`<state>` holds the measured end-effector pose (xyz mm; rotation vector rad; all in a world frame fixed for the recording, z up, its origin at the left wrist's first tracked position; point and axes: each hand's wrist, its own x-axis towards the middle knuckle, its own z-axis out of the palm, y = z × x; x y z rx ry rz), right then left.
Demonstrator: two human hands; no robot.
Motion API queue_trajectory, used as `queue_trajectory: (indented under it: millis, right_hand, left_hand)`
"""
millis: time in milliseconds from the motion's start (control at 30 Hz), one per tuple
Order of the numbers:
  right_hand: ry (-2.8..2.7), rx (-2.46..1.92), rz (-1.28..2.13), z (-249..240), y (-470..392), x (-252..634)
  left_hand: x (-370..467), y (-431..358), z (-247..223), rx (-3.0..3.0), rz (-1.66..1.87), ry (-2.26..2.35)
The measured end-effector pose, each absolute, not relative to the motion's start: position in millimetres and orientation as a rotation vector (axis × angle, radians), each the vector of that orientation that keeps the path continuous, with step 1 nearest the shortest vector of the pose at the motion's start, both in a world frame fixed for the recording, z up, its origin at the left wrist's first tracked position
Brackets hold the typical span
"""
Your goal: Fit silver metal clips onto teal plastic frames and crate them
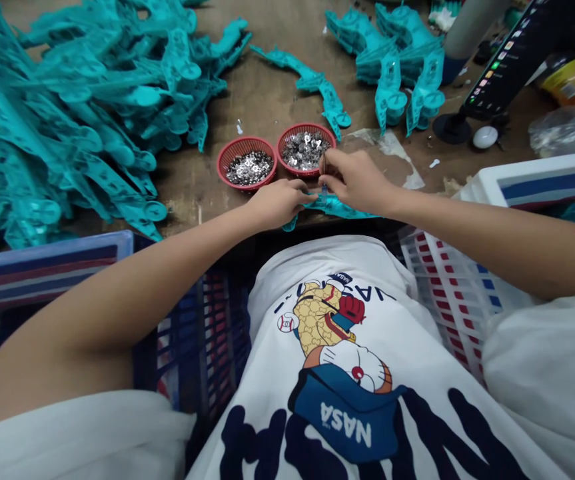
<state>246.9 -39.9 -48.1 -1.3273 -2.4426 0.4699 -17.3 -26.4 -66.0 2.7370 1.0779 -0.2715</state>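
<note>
Brown wooden counter [267, 100] under everything, scuffed and bare in its middle. Huge heap of teal plastic strips [67, 113] spread far to the left of the left hand [277, 203] and beyond it. Smaller stack of teal strips [392, 60] beyond the right hand [354, 180] and to its right, with a loose few [317, 87] straight beyond both hands. Striped crate [42, 267] low to the left of the left hand; white crate with red and blue bars [457, 280] just to the right of the right hand and nearer the body. Dark tablet on a stand [502, 63] far to the right and beyond. Two red mesh baskets just beyond the hands, side by side and touching: the left basket [223, 157] holding dull metal bits, the right basket [294, 130] holding shinier ones. Single teal strip [340, 208] lying at the near counter edge, under and between both hands. Left hand closed, fingers pinching the strip's end. Right hand curled over the strip, thumb and forefinger pinched on a tiny metal piece [324, 160] right at the rim of the right basket.
</note>
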Motion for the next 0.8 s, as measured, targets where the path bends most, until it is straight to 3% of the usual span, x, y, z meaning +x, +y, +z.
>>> queue_trajectory:
  millis: [800]
  right_hand:
    - [-2.333, -1.352, 0.49, -48, -39, 254]
  left_hand:
    - [-18, -25, -73, 2.736, -0.212, 1.073]
